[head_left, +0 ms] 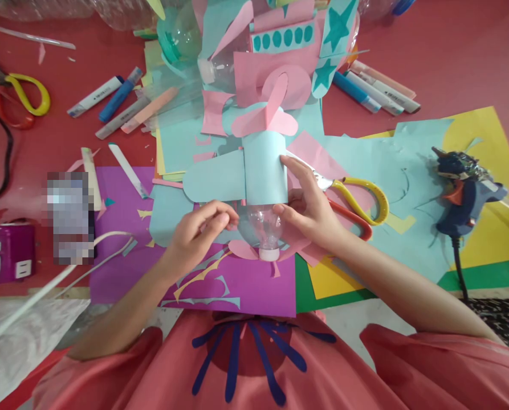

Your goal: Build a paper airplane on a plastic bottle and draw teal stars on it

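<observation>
A small clear plastic bottle with a white cap points toward me, its body wrapped in light blue paper. A rounded light blue paper wing sticks out on its left side. Pink petal-shaped paper pieces stand at its far end. My right hand grips the wrapped bottle from the right, thumb near the neck and index finger on the paper. Just left of the bottle neck, my left hand is closed with thumb and fingertips pinched; what is between them, if anything, is hidden.
Yellow-and-red-handled scissors lie right of my right hand. A blue hot glue gun rests farther right. Behind stands a decorated pink paper-covered bottle. Markers, paper scraps and a purple sheet cover the red table. A cable crosses at left.
</observation>
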The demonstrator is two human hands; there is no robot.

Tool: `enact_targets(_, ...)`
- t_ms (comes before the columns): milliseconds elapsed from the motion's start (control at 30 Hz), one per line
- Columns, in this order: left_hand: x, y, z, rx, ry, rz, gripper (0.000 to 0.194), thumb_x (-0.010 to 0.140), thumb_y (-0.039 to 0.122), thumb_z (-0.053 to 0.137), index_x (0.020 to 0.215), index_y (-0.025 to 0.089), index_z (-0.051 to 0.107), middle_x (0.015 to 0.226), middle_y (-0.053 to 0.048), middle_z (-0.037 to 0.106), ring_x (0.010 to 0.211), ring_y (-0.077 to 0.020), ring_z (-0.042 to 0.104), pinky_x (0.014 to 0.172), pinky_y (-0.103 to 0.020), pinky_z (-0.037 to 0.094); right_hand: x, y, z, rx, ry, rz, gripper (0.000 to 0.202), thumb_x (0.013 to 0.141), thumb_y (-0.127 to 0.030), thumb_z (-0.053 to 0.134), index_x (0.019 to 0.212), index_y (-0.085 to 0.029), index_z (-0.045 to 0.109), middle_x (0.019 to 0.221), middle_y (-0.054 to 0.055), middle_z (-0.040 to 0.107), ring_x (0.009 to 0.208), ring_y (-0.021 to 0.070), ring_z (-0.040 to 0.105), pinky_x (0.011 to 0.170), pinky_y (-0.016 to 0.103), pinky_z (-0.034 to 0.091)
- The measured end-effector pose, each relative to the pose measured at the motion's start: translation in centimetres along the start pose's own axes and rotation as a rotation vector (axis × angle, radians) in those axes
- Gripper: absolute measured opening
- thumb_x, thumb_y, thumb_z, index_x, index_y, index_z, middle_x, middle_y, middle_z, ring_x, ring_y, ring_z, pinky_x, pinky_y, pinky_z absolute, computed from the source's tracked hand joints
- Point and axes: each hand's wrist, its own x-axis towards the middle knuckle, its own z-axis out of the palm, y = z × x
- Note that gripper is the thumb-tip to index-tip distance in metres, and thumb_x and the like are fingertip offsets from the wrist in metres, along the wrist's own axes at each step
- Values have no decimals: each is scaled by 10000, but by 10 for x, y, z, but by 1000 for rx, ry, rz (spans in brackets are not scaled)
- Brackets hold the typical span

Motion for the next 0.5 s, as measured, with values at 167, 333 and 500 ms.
enact_targets(167,-19,-14,21,229,38,102,394,993,404,362,1323,257,517,1400,-92,560,1306,-255,526,1050,-387,489,-1,-1,-1,-18,1,-6,753,840,-627,564,1484,-321,323,1546,106,335,1242,304,517,796,413,585)
enact_targets(333,-17,-30,29,681,60,296,588,1010,468,275,1492,135,320,1496,-202,428,1452,-355,313,1191,-557,263,-1,0,-1,-10,1,0,756,838,-626,568,1485,-327,317,1551,98,324,1237,295,515,784,397,584)
enact_targets(500,-1,-31,23,706,67,272,503,1004,385,294,1442,154,382,1435,-200,487,1399,-362,383,1137,-561,322,-1,0,-1,12,-14,11,754,845,-627,553,1492,-330,305,1564,98,298,1145,270,576,754,382,590)
